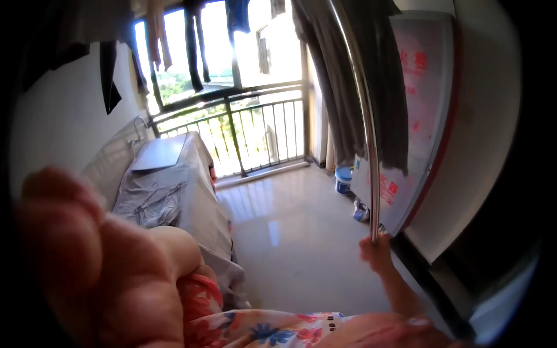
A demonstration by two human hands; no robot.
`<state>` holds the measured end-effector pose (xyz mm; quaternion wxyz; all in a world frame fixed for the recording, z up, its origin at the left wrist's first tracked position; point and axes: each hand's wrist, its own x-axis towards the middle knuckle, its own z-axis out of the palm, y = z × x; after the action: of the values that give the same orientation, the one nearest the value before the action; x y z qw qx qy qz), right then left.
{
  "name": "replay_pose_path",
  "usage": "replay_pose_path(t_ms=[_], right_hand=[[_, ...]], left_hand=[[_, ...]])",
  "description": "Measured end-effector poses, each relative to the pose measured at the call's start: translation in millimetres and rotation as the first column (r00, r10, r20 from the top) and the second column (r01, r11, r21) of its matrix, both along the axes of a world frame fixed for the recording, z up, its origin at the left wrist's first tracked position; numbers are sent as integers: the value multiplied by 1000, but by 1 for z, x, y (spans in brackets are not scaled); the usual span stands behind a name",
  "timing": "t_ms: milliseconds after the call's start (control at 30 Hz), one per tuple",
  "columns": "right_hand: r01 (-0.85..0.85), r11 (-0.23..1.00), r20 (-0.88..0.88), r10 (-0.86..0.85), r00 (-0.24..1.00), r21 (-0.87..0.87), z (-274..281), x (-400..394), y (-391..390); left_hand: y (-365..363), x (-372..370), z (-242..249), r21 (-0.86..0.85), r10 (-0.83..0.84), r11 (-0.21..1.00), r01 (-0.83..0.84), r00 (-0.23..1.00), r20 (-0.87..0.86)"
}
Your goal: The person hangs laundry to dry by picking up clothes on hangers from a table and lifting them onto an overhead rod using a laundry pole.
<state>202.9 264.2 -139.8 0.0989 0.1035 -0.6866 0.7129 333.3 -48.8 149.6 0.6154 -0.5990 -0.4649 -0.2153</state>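
Observation:
My right hand (377, 254) is closed round the lower end of a long, shiny metal pole (369, 127). The pole rises past dark grey trousers (391, 98) and runs out of the top of the view. Very large and blurred at the left, my left hand (110, 261) is raised close to the camera with its fingers curled in. Anything inside those fingers is hidden. Below my arms shows a white garment with red and blue flowers (267, 330).
More clothes (194, 46) hang overhead before a bright window with a railing (232, 127). Grey cloth (191, 191) covers a long piece of furniture at the left, a flat pale board (159, 152) on it. A bucket (343, 180) stands by a panel with red characters (418, 110).

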Motion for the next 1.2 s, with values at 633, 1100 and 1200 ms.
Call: replay_pose_path(t_ms=[633,1100,1200], right_hand=[[-32,959,-228,-34,973,-281,200,-134,-260],[78,989,-431,-125,894,-126,374,-142,-351],[111,987,-439,-150,886,-114,401,-140,-363]], left_hand=[[-226,31,-2,535,140,845,22,955,-260],[-314,33,-22,552,119,833,29,966,-229],[-324,32,-25,554,116,832,31,966,-229]])
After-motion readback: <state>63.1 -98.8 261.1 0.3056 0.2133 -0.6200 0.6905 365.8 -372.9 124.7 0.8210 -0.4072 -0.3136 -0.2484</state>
